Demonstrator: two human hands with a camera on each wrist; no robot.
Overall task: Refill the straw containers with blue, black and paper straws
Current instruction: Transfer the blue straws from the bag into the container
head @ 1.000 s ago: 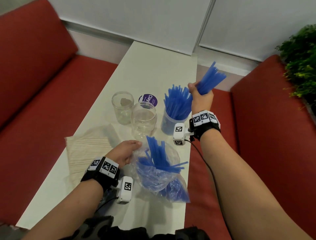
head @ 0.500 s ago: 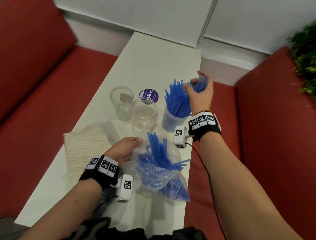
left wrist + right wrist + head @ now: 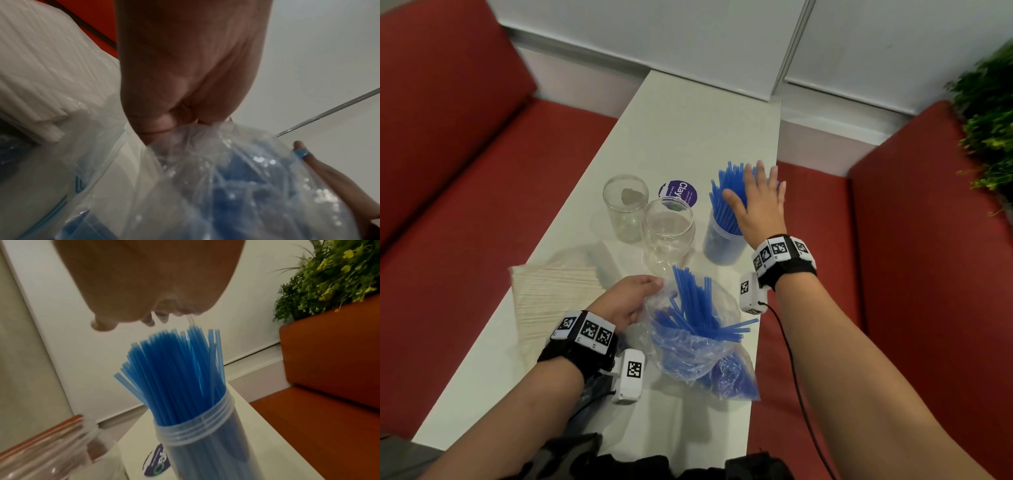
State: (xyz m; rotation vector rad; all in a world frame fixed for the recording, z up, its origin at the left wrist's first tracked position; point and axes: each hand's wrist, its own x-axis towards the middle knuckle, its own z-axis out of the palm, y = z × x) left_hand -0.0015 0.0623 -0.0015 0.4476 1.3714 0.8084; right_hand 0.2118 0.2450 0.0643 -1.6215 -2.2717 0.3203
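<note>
A clear container point(image 3: 722, 246) at the table's right edge is packed with upright blue straws point(image 3: 724, 192). My right hand point(image 3: 756, 202) hovers flat over their tops with fingers spread, holding nothing; in the right wrist view the palm point(image 3: 144, 280) sits just above the blue straws point(image 3: 180, 369) in the container point(image 3: 205, 443). My left hand point(image 3: 630, 301) grips the rim of a clear plastic bag point(image 3: 688, 353) that holds more blue straws point(image 3: 695, 301). The left wrist view shows the fingers point(image 3: 164, 126) pinching the bag point(image 3: 236, 170). No black straws are in sight.
Two empty clear jars point(image 3: 625, 205) point(image 3: 667, 233) stand left of the filled container. A bag of paper straws point(image 3: 554, 294) lies at the table's left edge. A purple round label point(image 3: 678, 193) sits behind the jars. Red benches flank the narrow white table point(image 3: 688, 130); a plant point(image 3: 989, 113) is far right.
My right hand lowered a bundle of blue straws into the container, let go, and now spreads flat over the straw tops. The left hand kept its hold on the bag.
</note>
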